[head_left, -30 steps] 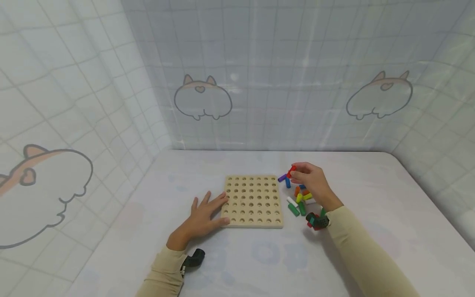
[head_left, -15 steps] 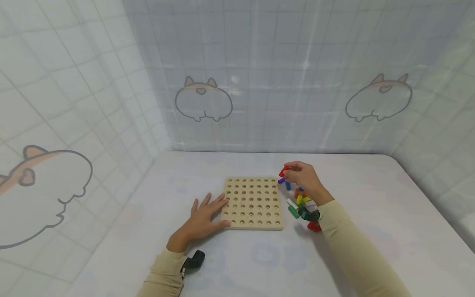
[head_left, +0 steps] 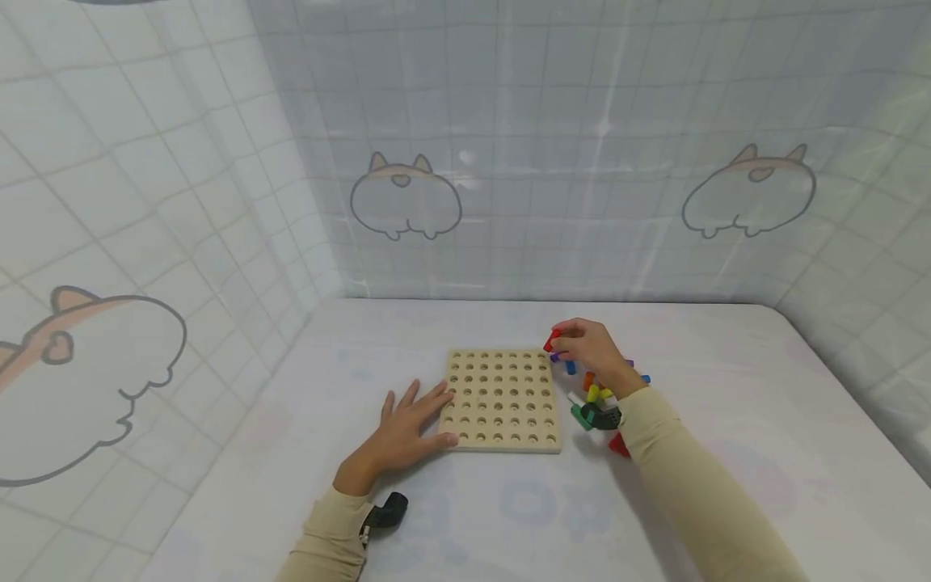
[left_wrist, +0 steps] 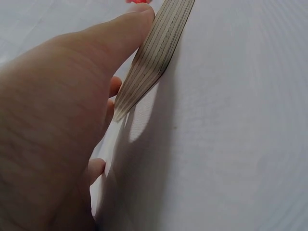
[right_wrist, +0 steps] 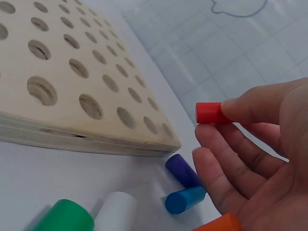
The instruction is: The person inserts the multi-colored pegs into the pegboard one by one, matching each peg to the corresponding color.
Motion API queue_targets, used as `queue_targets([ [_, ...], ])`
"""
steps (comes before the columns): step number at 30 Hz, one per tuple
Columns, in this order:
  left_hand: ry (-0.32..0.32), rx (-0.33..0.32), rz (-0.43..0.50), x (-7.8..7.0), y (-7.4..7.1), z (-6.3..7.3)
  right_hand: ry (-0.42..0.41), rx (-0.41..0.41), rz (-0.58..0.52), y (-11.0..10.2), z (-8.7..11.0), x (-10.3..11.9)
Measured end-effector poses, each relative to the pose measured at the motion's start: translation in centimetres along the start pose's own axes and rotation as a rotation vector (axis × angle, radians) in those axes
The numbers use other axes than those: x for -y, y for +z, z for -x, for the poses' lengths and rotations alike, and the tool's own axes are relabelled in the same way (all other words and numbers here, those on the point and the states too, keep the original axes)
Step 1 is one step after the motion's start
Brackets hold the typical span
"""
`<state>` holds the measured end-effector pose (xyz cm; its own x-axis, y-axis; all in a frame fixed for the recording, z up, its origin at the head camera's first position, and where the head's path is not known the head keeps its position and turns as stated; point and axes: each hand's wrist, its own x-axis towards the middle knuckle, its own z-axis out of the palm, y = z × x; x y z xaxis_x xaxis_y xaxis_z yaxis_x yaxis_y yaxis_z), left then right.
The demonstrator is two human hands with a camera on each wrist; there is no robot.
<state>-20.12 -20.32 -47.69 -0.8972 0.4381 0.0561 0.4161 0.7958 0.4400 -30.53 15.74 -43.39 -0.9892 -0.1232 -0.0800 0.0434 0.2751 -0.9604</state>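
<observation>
A pale wooden board (head_left: 506, 385) with rows of round holes lies flat on the table; the holes in sight hold no pegs. My left hand (head_left: 396, 438) rests along its left side with fingers spread, and in the left wrist view the thumb (left_wrist: 127, 31) lies against the layered edge. Between thumb and fingertips my right hand (head_left: 592, 347) pinches a short red peg (right_wrist: 208, 112), held up beside the board's far right corner. Below that hand, a purple peg (right_wrist: 180, 169) and a blue peg (right_wrist: 185, 199) lie close to the corner.
Right of the board are scattered loose pegs: green (right_wrist: 65, 219), white (right_wrist: 117, 211), orange (right_wrist: 221, 224), yellow (head_left: 593, 394) and red (head_left: 619, 444), partly hidden by the right wrist and its camera (head_left: 600, 416). A tiled-pattern wall (head_left: 545, 242) stands behind the table.
My right hand has carried the red peg leftward from over the loose pegs to the board's far right corner. My left hand stays on the board's left side.
</observation>
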Motion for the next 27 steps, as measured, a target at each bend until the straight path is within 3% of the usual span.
queue_targets([
  [8,0.008,-0.005,-0.019,-0.1,-0.5,-0.1,0.017,0.019,0.084,0.3,-0.4,-0.2],
  [27,0.010,-0.020,-0.009,0.0,0.1,-0.2,0.017,0.041,0.162,0.7,-1.1,-0.3],
])
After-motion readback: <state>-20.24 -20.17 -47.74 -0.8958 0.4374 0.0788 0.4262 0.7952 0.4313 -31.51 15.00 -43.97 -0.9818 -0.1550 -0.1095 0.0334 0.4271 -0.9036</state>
